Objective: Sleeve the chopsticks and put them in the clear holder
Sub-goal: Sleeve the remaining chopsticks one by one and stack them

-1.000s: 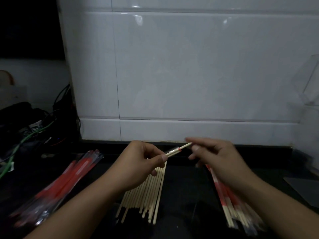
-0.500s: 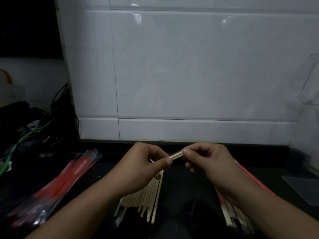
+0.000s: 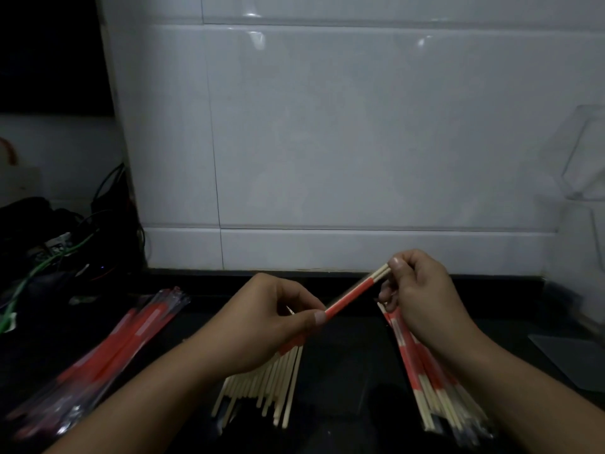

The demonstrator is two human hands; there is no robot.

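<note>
My left hand point(image 3: 271, 319) pinches a red sleeve point(image 3: 348, 298) that runs up to the right. A pair of pale chopsticks point(image 3: 383, 273) sticks out of the sleeve's upper end, and my right hand point(image 3: 419, 296) pinches their tips. Bare chopsticks point(image 3: 278, 381) lie fanned on the dark counter under my left hand. A pile of sleeved chopsticks point(image 3: 425, 378) lies under my right wrist. A bundle of red sleeves point(image 3: 108, 348) in clear wrap lies at the left. The clear holder point(image 3: 586, 165) is faint at the far right against the wall.
A white tiled wall point(image 3: 360, 142) closes off the back of the dark counter point(image 3: 347, 371). Black and green cables point(image 3: 49, 257) are tangled at the far left. A flat grey sheet point(image 3: 569, 355) lies at the right edge.
My hands have drawn apart. My right hand moved up and to the right with the chopstick tips, and a longer stretch of the red sleeve now shows between the hands.
</note>
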